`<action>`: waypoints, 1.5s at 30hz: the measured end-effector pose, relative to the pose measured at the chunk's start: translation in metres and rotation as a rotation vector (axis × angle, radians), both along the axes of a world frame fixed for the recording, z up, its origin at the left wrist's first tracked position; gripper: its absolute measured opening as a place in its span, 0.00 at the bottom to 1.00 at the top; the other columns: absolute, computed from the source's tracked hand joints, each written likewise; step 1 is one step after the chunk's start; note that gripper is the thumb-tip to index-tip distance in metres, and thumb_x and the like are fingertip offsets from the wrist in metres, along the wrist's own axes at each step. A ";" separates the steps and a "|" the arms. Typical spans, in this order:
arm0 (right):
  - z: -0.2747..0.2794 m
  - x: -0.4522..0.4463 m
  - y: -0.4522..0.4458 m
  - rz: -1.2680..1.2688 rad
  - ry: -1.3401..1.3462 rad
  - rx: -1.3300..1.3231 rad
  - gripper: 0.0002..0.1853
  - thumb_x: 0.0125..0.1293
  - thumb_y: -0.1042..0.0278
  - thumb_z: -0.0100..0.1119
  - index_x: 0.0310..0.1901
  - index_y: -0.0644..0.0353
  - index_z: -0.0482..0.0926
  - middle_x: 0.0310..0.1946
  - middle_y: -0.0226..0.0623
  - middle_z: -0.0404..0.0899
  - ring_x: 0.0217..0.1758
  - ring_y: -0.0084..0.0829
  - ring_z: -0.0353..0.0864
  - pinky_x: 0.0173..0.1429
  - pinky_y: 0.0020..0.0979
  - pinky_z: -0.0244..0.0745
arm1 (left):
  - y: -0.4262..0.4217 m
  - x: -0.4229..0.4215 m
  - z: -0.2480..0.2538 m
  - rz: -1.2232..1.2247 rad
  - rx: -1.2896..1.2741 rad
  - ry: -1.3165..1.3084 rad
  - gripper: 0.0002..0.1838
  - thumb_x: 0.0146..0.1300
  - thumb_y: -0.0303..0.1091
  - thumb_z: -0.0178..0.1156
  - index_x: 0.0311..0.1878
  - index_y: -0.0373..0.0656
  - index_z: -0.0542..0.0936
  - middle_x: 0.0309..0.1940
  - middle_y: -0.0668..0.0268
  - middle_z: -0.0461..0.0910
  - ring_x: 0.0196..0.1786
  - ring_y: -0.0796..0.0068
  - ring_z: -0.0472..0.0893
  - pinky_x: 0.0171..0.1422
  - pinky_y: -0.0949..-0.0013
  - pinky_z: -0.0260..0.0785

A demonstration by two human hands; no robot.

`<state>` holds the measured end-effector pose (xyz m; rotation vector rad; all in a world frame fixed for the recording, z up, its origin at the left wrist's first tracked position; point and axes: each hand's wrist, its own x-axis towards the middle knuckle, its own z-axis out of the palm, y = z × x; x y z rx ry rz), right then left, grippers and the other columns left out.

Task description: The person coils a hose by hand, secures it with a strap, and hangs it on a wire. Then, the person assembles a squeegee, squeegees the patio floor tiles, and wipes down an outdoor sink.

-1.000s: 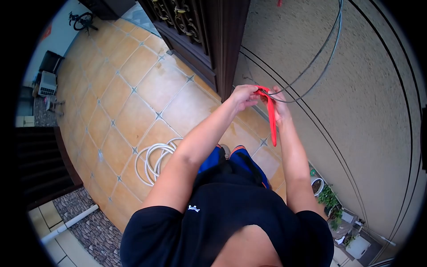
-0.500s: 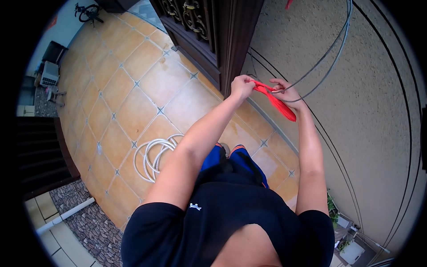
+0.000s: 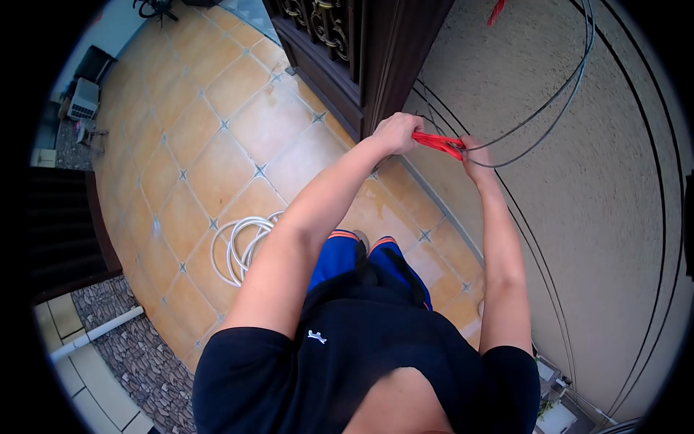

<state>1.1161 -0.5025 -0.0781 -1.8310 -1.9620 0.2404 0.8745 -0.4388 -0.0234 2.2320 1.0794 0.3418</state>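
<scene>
A red strip, perhaps cloth or plastic [image 3: 439,142], is stretched between my two hands and passes around the end of a thin grey cable loop [image 3: 553,129]. My left hand [image 3: 396,134] is closed in a fist around one end of the strip. At the other side, my right hand [image 3: 476,158] is closed where the strip and cable meet, with part of its fingers hidden. The cable rises from there towards the upper right, close to the wall.
A dark carved door [image 3: 361,65] stands just beyond my left hand. Black cables [image 3: 640,94] run along the rough wall [image 3: 600,239] to my right. On the tiled floor [image 3: 195,145] lies a coiled pale hose [image 3: 233,254]. Another red tie [image 3: 496,11] hangs at the top.
The red strip's loose hanging end is no longer dangling; the strip is now pulled taut between my hands. My left hand has closed from a pinch into a fist.
</scene>
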 end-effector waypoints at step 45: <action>-0.221 0.051 -0.235 -0.979 0.472 -1.149 0.11 0.67 0.61 0.45 0.33 0.60 0.71 0.23 0.35 0.73 0.23 0.32 0.74 0.28 0.30 0.72 | -0.329 -0.346 -0.012 0.860 -0.412 0.266 0.24 0.57 0.38 0.61 0.55 0.40 0.71 0.48 0.53 0.75 0.52 0.52 0.74 0.56 0.56 0.67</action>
